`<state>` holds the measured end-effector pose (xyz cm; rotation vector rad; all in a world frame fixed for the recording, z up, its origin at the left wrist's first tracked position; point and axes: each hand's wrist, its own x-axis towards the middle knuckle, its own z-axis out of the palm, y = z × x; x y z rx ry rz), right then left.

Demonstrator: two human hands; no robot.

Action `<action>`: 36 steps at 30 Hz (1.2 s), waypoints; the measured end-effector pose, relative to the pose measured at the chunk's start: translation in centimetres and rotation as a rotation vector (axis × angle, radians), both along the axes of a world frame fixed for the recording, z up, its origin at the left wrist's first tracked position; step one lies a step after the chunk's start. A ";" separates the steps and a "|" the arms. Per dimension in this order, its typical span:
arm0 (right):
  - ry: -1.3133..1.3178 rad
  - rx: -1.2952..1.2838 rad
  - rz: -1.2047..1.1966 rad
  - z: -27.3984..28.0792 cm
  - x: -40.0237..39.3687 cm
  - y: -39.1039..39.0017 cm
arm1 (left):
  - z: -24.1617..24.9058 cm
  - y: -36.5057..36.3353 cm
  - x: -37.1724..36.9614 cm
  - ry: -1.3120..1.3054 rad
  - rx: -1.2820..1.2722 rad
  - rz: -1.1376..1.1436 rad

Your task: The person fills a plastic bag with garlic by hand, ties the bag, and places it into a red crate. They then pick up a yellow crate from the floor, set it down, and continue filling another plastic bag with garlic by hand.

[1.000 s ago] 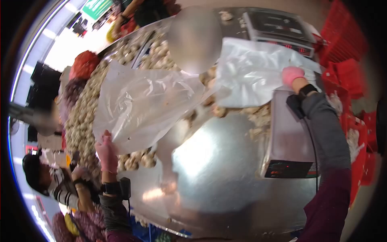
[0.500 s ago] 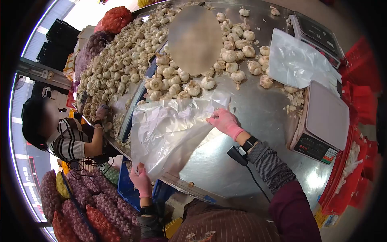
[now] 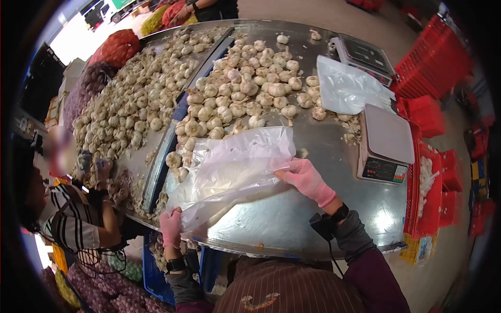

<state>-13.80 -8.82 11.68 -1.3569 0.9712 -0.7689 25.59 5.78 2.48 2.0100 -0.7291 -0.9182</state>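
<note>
A clear plastic bag (image 3: 235,169) stretches between my two hands above the near part of the metal table. My left hand (image 3: 171,227), in a pink glove, pinches the bag's lower left corner by the table edge. On the right side, my right hand (image 3: 308,180), also pink-gloved, grips the bag's other end. The bag looks flat, with nothing visible in it. Just beyond it lies a pile of garlic bulbs (image 3: 237,96), some of them close to the bag's left side.
A blue divider (image 3: 166,151) separates a second garlic heap (image 3: 135,109), where a co-worker's hands are busy. Two scales (image 3: 389,135) and a stack of plastic bags (image 3: 349,86) sit at the right. Red crates (image 3: 425,193) stand beyond that edge; a blue crate (image 3: 151,271) is below left.
The bag has been pulled into a narrower, more folded shape. My right hand now appears lower and further right, my left slightly left. The head view has shifted, showing more of the right side.
</note>
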 end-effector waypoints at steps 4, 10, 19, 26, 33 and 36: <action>0.063 0.109 -0.170 2.7 -2.0 2.1 | 6.6 -4.2 -7.2 -1.332 -0.260 -0.003; -0.124 0.017 -0.281 4.6 -4.2 5.3 | 10.6 -7.4 -25.6 0.019 -0.466 -0.859; -0.993 0.514 -0.447 0.6 -11.6 8.3 | 10.3 -7.3 -38.5 0.585 -0.475 -0.696; -0.474 0.233 -0.611 0.0 -16.6 9.2 | 9.3 -9.5 -38.4 0.735 -0.517 -0.409; 0.863 -0.480 -1.066 -5.1 -34.4 10.7 | 12.6 -10.4 -24.7 0.242 -0.600 -0.490; 1.199 -0.743 -0.924 0.7 -30.1 10.5 | 15.3 -11.3 -25.9 0.583 -0.519 -0.342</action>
